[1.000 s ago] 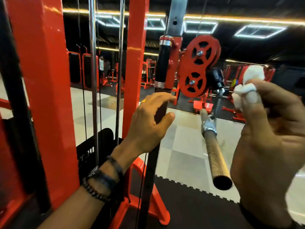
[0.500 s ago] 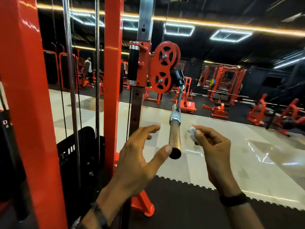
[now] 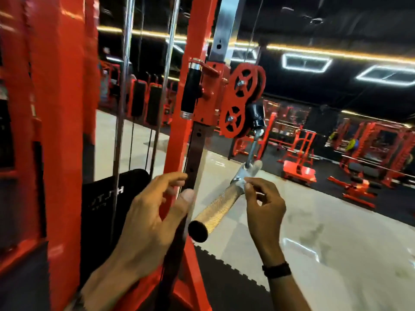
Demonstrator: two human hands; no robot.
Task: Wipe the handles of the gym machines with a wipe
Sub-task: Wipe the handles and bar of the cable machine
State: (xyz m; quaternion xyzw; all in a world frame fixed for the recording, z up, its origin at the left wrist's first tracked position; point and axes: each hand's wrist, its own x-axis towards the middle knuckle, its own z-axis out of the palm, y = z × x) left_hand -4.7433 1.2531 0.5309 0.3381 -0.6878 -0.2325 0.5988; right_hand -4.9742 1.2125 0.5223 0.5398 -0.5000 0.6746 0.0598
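Observation:
A knurled metal bar handle [image 3: 217, 211] hangs on a link from the red double pulley [image 3: 241, 102] of a cable machine, its black end cap pointing toward me. My right hand [image 3: 263, 208] pinches a small white wipe [image 3: 243, 182] and holds it against the upper end of the handle, by its metal collar. My left hand [image 3: 155, 218] hovers just left of the handle with fingers spread and thumb raised, holding nothing and touching nothing I can make out. A black grip [image 3: 190, 90] is fixed upright on the pulley carriage.
Red machine uprights [image 3: 56, 131] and steel guide rods [image 3: 122, 86] stand close on the left, with a black weight stack [image 3: 103, 203] behind. Pale floor tiles and black mats spread to the right. Red benches and racks [image 3: 298, 169] line the far side.
My right hand has come forward from beside the handle and now presses the wipe on its upper end. The handle has swung to a slant. My left hand stays open beside it.

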